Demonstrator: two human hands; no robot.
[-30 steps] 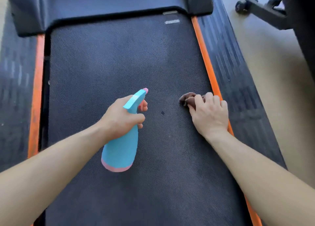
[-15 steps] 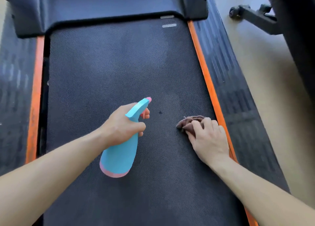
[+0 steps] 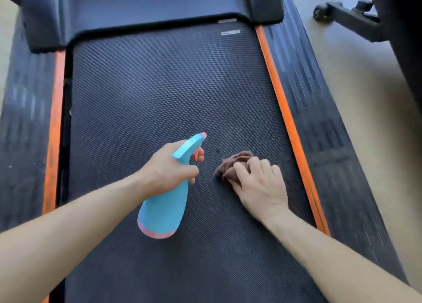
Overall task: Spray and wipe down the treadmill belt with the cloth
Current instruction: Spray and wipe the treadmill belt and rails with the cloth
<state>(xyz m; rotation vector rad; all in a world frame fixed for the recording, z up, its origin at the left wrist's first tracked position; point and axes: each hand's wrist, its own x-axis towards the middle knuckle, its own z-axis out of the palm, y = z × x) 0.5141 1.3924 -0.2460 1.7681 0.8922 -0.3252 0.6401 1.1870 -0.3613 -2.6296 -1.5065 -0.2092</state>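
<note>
- The treadmill belt point(image 3: 159, 92) is dark and has a fine woven pattern. It runs from the near edge of the view to the dark motor cover point(image 3: 148, 8) at the far end.
- The left hand point(image 3: 167, 169) grips the neck of a light blue spray bottle point(image 3: 163, 211). Its fingers are curled around the neck, and one finger lies at the pink trigger.
- The bottle is held above the belt, tilted, with its pink nozzle pointing to the far right and its pink base toward the near side.
- The right hand point(image 3: 260, 184) lies palm down on a crumpled brown cloth point(image 3: 233, 163). Its fingers are bent over the cloth and press it on the belt.
- The cloth is on the right half of the belt, near the right orange strip point(image 3: 280, 101) but not touching it.
- A small dark spot point(image 3: 218, 151) is on the belt between the nozzle and the cloth.
- The two hands are close together but do not touch.
- Another orange strip point(image 3: 54, 124) borders the belt on the left.
- On the beige floor point(image 3: 365, 111) at the far right stands a black leg with a wheel point(image 3: 342, 15).
</note>
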